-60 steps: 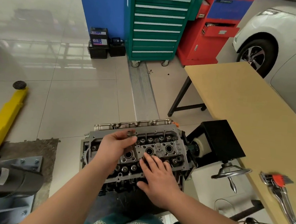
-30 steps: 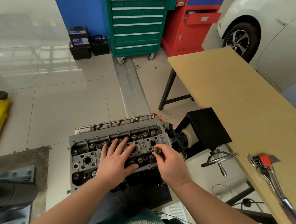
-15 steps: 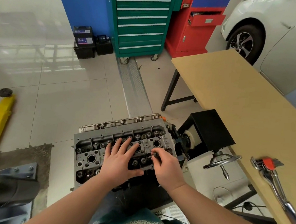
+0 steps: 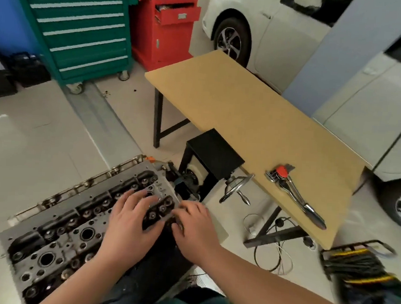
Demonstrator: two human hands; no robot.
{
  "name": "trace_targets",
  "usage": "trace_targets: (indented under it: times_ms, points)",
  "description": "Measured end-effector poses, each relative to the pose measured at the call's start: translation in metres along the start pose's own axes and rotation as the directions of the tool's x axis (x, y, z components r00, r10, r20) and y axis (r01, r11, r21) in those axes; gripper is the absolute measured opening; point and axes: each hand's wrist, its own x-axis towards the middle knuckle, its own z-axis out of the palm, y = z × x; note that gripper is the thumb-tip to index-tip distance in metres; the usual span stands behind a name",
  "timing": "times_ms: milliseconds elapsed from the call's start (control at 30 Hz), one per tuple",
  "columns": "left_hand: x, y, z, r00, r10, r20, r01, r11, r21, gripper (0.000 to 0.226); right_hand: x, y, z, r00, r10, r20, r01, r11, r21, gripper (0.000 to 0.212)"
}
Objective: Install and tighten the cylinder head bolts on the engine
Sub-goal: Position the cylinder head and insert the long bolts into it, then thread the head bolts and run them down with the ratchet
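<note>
Here the cylinder head [image 4: 66, 228] sits on the engine at lower left, mounted on a stand beside a black box [image 4: 215, 150] with a chrome handwheel [image 4: 236, 187]. The left hand [image 4: 130, 220] lies flat on the right end of the head, fingers straight and spread across the valve pockets, holding nothing. The right hand [image 4: 194, 225] is at the near right corner of the head, just beside the left, with its fingers curled downward; whether they pinch a bolt cannot be told, as the fingertips hide the spot. On the table [image 4: 256, 113] to the right lies a chrome ratchet wrench [image 4: 296, 196] with a red part at its head, well apart from both hands. A green tool cabinet [image 4: 77, 27], a red cabinet [image 4: 165, 23] and a white car [image 4: 274, 26] stand behind.
</note>
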Motion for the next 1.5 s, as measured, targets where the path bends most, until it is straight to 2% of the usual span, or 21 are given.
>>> trace_targets:
  times_ms: [67, 133, 200, 300, 433, 567, 667, 767, 867, 933, 1100, 1167, 1267, 1367, 1500]
  points:
    - [0.013, 0.036, 0.001, 0.993, 0.114, 0.03, -0.111, 0.988, -0.112, 0.041, -0.014, 0.03, -0.008, 0.994, 0.11, -0.024, -0.109, 0.994, 0.025, 0.035]
    - [0.025, 0.069, 0.007, 0.978, 0.165, 0.127, -0.132, 0.964, -0.231, 0.028, -0.029, 0.068, -0.021, 0.973, 0.229, -0.032, -0.226, 0.971, 0.074, 0.039]
    - [0.035, 0.096, 0.023, 0.955, 0.147, 0.256, -0.046, 0.93, -0.364, 0.019, -0.046, 0.118, -0.037, 0.931, 0.364, -0.04, -0.359, 0.929, 0.095, 0.036]
    - [0.05, 0.131, 0.056, 0.897, 0.068, 0.436, 0.165, 0.864, -0.476, 0.017, -0.066, 0.207, -0.065, 0.821, 0.567, -0.07, -0.559, 0.823, 0.104, 0.028]
    - [0.076, 0.175, 0.111, 0.791, -0.088, 0.605, 0.44, 0.769, -0.463, 0.019, -0.056, 0.326, -0.103, 0.658, 0.749, -0.072, -0.74, 0.662, 0.121, 0.029]
    - [0.104, 0.227, 0.171, 0.654, -0.248, 0.714, 0.648, 0.67, -0.361, 0.02, -0.03, 0.42, -0.124, 0.643, 0.764, -0.059, -0.766, 0.64, -0.061, 0.04]
    - [0.132, 0.269, 0.219, 0.625, -0.276, 0.73, 0.664, 0.68, -0.311, 0.011, -0.024, 0.474, -0.119, 0.586, 0.808, 0.059, -0.808, 0.588, -0.034, 0.047]
    - [0.161, 0.313, 0.263, 0.556, -0.316, 0.769, 0.717, 0.649, -0.252, 0.011, -0.018, 0.501, -0.106, 0.633, 0.768, 0.09, -0.773, 0.634, 0.027, 0.045]
    - [0.183, 0.352, 0.3, 0.418, -0.37, 0.829, 0.837, 0.511, -0.194, 0.017, -0.008, 0.504, -0.094, 0.724, 0.686, 0.079, -0.69, 0.716, 0.104, 0.038]
    - [0.194, 0.371, 0.326, 0.369, -0.399, 0.84, 0.889, 0.414, -0.194, 0.016, -0.004, 0.506, -0.086, 0.738, 0.672, 0.06, -0.67, 0.721, 0.175, 0.033]
    - [0.219, 0.399, 0.394, 0.387, -0.441, 0.81, 0.912, 0.31, -0.267, 0.016, -0.003, 0.517, -0.076, 0.728, 0.685, -0.013, -0.668, 0.714, 0.211, 0.019]
    - [0.23, 0.406, 0.414, 0.376, -0.453, 0.808, 0.921, 0.274, -0.276, 0.018, -0.004, 0.518, -0.074, 0.766, 0.642, -0.017, -0.636, 0.762, 0.119, 0.016]
    - [0.244, 0.41, 0.435, 0.347, -0.508, 0.789, 0.931, 0.285, -0.227, 0.017, -0.007, 0.526, -0.081, 0.809, 0.588, -0.009, -0.588, 0.809, -0.023, 0.02]
    - [0.245, 0.409, 0.45, 0.373, -0.574, 0.729, 0.921, 0.323, -0.217, 0.022, -0.017, 0.54, -0.093, 0.857, 0.516, 0.001, -0.513, 0.852, -0.108, 0.025]
    - [0.242, 0.411, 0.449, 0.366, -0.679, 0.636, 0.93, 0.288, -0.227, 0.018, -0.04, 0.557, -0.1, 0.915, 0.404, -0.021, -0.397, 0.887, -0.236, 0.034]
